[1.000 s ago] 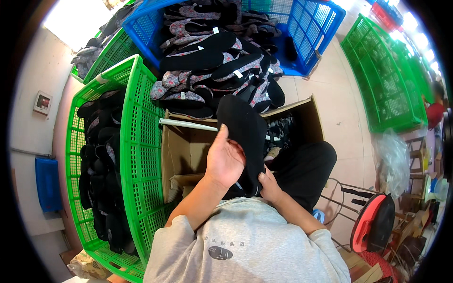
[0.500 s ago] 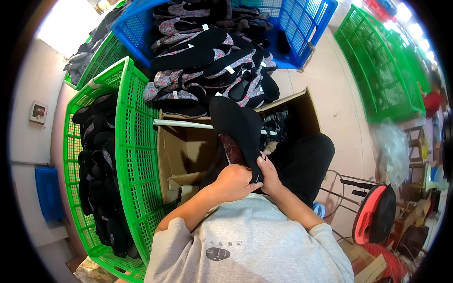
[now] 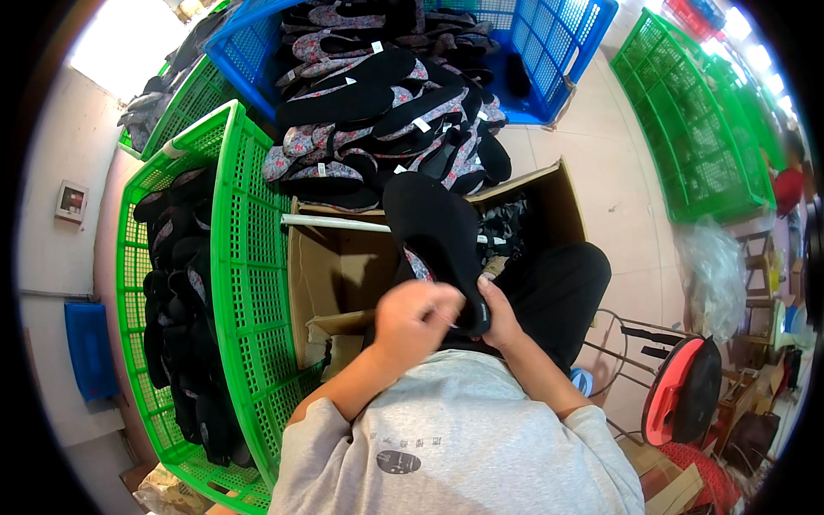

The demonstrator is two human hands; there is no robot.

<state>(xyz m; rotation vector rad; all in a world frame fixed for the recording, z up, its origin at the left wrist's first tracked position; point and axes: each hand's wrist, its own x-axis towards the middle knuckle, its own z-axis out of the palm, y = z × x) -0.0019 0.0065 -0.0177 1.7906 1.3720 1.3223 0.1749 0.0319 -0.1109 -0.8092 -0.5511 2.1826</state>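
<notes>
A black slipper (image 3: 438, 227) with a patch of floral fabric on its side points away from me over my lap. My right hand (image 3: 500, 319) grips it at the near end, thumb on top along the edge. Beside that end, on the left, my left hand (image 3: 414, 316) is closed with fingers curled together. Its fingertips are slightly blurred, and what they pinch, if anything, is too small to make out. Just beyond the slipper lies a heap of black and floral slippers (image 3: 352, 103), several with small white tags.
A cardboard box (image 3: 343, 257) crossed by a white rod (image 3: 335, 223) sits before me. To its left is a green crate (image 3: 257, 283) of black slippers; behind the heap, a blue crate (image 3: 549, 51). Further right are green crates (image 3: 687, 120) and a red-and-black round seat (image 3: 678, 390).
My left hand has come off the slipper's near end and moved slightly left, fingers closed. The right hand still holds the slipper, which has tilted a little.
</notes>
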